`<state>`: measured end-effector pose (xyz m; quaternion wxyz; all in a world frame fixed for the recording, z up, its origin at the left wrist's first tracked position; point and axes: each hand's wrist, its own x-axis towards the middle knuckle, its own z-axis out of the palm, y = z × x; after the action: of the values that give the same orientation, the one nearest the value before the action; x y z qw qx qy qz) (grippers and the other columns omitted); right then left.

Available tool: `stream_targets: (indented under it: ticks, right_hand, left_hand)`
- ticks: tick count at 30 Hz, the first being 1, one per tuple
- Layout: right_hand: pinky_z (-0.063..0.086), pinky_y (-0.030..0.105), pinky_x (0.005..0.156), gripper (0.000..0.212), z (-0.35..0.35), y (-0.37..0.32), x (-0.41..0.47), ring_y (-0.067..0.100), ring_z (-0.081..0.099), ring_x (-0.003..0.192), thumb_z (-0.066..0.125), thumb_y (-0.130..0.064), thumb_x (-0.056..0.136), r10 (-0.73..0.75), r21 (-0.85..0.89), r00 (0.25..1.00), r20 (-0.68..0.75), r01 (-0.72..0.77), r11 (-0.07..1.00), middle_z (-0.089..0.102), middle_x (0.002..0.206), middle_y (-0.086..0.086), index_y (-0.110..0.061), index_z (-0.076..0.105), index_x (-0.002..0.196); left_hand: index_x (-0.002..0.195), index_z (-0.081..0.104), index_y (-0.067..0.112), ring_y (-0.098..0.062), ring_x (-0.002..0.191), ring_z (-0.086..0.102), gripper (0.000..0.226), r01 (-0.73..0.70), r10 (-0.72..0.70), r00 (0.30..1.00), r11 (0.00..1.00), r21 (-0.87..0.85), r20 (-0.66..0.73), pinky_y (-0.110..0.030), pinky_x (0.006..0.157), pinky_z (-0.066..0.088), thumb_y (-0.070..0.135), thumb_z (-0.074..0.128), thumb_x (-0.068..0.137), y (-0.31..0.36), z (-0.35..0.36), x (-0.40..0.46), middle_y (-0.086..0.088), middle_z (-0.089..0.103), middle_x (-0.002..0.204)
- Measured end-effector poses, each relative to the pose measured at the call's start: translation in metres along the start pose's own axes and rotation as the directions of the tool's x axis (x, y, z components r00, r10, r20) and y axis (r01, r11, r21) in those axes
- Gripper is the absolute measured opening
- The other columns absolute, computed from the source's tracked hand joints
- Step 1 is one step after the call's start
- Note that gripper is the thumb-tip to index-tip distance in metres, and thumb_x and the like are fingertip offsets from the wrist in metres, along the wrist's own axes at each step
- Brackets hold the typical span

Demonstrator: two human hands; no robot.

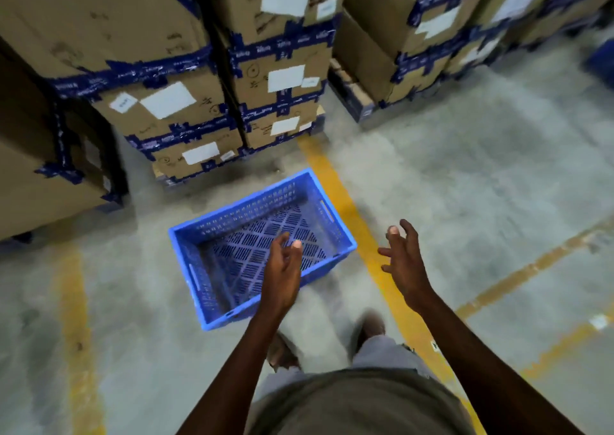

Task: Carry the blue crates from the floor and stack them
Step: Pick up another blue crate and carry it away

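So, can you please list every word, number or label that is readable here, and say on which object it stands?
No text can be read.
White labels on the cardboard boxes: too blurred.
Printed blue tape on the boxes: repeated white lettering, too blurred.
Handwritten marks on the boxes: scribbles and circles, not legible.
Blue crate: no lettering visible.

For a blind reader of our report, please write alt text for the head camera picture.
A person reaches both open hands, left and right, toward an empty blue crate on a concrete floor. Stacked taped cardboard boxes stand behind it.
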<state>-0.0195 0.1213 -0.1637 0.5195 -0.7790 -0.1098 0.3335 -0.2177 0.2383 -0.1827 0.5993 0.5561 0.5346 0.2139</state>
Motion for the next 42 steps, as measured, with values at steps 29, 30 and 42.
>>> stream_targets:
  ticks: [29, 30, 42]
  right_hand:
    - [0.052, 0.042, 0.072, 0.068, -0.567, 0.031, 0.179, 0.028, 0.073, 0.084, 0.048, -0.081, 0.081, 0.309, 0.578, 0.763, -0.568, 0.102, 0.81, 0.074, 0.112, 0.007, -0.036, 0.051, 0.132]
    - [0.052, 0.042, 0.072, 0.073, -0.585, 0.031, 0.194, 0.029, 0.074, 0.086, 0.051, -0.085, 0.076, 0.327, 0.582, 0.754, -0.57, 0.089, 0.808, 0.075, 0.11, 0.006, -0.036, 0.051, 0.131]
    - [0.055, 0.048, 0.077, 0.106, -0.825, -0.012, 0.378, 0.032, 0.074, 0.088, 0.055, -0.102, 0.043, 0.358, 0.566, 0.657, -0.663, 0.128, 0.815, 0.077, 0.103, 0.006, -0.038, 0.052, 0.127]
  left_hand:
    - [0.112, 0.062, 0.026, -0.016, 0.073, 0.069, 0.022, -0.211, 0.066, 0.699, 0.97, 0.118, 0.712, -0.033, 0.068, 0.048, 0.041, 0.049, 0.102, 0.212, 0.688, 0.016, -0.005, 0.075, 0.093]
    - [0.113, 0.062, 0.025, -0.017, 0.074, 0.069, 0.021, -0.196, 0.054, 0.697, 0.974, 0.118, 0.715, -0.034, 0.069, 0.048, 0.038, 0.048, 0.103, 0.216, 0.716, 0.025, -0.005, 0.075, 0.093]
    - [0.112, 0.062, 0.025, -0.015, 0.073, 0.069, 0.022, -0.282, 0.036, 0.567, 0.947, 0.154, 0.823, -0.034, 0.07, 0.049, 0.04, 0.049, 0.102, 0.344, 1.026, 0.088, -0.005, 0.075, 0.092]
